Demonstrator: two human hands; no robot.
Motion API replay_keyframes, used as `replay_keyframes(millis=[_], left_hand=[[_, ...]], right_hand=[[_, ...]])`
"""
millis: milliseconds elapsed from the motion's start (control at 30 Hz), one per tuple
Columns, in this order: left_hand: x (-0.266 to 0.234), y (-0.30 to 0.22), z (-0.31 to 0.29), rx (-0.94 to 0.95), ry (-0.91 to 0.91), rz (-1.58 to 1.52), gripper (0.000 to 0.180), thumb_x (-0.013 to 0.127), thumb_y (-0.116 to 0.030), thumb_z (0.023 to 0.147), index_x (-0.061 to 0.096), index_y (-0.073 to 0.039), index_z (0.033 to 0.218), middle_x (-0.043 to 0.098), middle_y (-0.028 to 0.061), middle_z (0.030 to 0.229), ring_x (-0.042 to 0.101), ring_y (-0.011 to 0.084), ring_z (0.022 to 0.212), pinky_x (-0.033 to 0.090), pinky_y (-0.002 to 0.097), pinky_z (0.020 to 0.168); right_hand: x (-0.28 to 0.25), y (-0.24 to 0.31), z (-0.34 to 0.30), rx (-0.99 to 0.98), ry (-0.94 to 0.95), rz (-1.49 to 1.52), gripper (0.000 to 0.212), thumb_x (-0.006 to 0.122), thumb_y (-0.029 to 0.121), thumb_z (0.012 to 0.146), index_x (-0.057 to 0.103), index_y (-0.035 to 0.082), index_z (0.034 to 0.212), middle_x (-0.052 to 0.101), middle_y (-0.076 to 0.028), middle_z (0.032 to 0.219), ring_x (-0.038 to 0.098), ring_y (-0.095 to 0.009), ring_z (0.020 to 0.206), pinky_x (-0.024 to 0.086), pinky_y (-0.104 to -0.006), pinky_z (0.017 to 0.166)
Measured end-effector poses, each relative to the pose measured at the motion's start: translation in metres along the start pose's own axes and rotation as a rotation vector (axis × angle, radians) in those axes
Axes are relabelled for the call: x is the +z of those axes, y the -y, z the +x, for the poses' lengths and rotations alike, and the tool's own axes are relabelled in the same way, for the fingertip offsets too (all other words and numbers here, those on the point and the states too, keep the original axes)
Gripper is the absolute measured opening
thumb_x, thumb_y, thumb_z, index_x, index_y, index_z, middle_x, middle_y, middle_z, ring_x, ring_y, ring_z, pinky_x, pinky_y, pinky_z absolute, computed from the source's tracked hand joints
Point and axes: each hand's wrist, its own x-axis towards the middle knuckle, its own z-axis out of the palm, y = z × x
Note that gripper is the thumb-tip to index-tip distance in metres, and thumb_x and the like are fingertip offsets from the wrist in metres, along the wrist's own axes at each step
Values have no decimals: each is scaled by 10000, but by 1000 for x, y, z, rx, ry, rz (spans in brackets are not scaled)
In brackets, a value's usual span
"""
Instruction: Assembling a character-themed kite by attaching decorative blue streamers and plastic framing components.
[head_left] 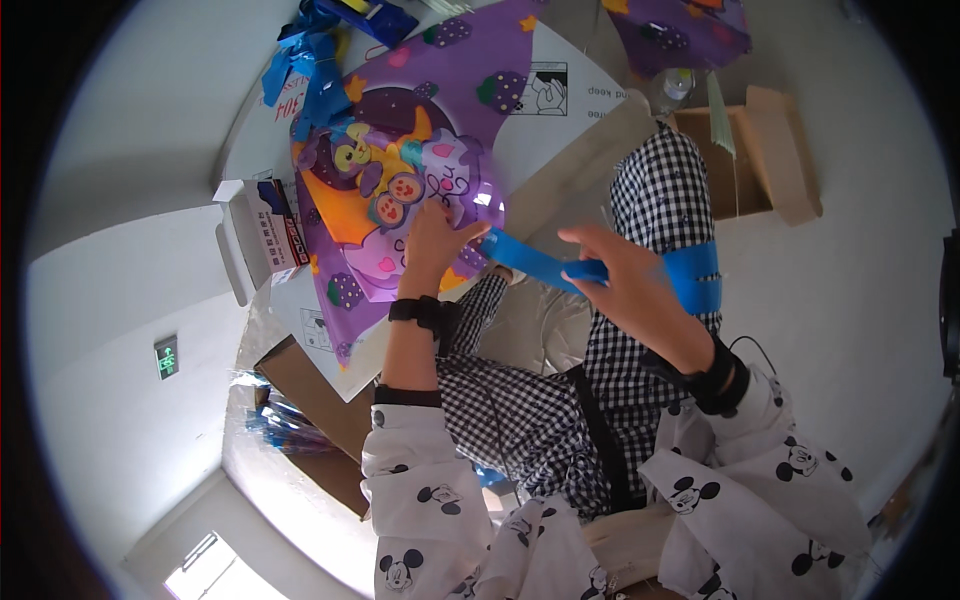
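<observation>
A purple kite-shaped sheet [455,160] printed with cartoon animals, a moon and strawberries lies tilted in front of me. My left hand [437,245] rests on its lower part, thumb spread from the fingers. Close to that thumb begins a flat blue ribbon [530,260], pulled fairly straight across to my right hand [640,295]. My right fingers are closed on the ribbon, with the thumb held up. More blue ribbon [697,277] lies around my checkered trouser leg, beside the right hand. Whether the ribbon's end is fixed to the sheet, I cannot tell.
White printed boards [575,95] lie under the sheet. A bundle of blue ribbons [312,70] hangs at its far left, near a small open box [265,235]. Open cardboard boxes stand at right [770,150] and lower left [325,400]. Thin sticks [720,120] rise by the right box.
</observation>
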Motion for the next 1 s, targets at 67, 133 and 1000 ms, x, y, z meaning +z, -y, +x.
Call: replay_keyframes(millis=[67,133,1000], left_hand=[[3,-9,-8,-13,-49,175,824,864,-559,557,498,-9,1049,606,158,1060,627,317,983,534,396,761],[2,-23,-19,-39,-81,211,860,862,-571,546,487,-7,1075,600,160,1087,621,322,1007,538,405,789],[-22,-69,-225,220,-245,-1382,450,822,-180,754,592,10,1092,638,46,984,579,125,892,466,261,780]], right_hand=[[-16,12,-13,16,32,36,490,737,59,772,563,106,1227,660,-106,950,668,-247,780,521,-313,629],[-26,18,-26,115,79,61,472,735,37,781,568,98,1218,657,-89,889,652,-220,733,505,-290,615],[18,92,-46,-51,310,315,532,521,-43,852,372,35,1357,555,-142,1070,591,-231,896,474,-325,759]])
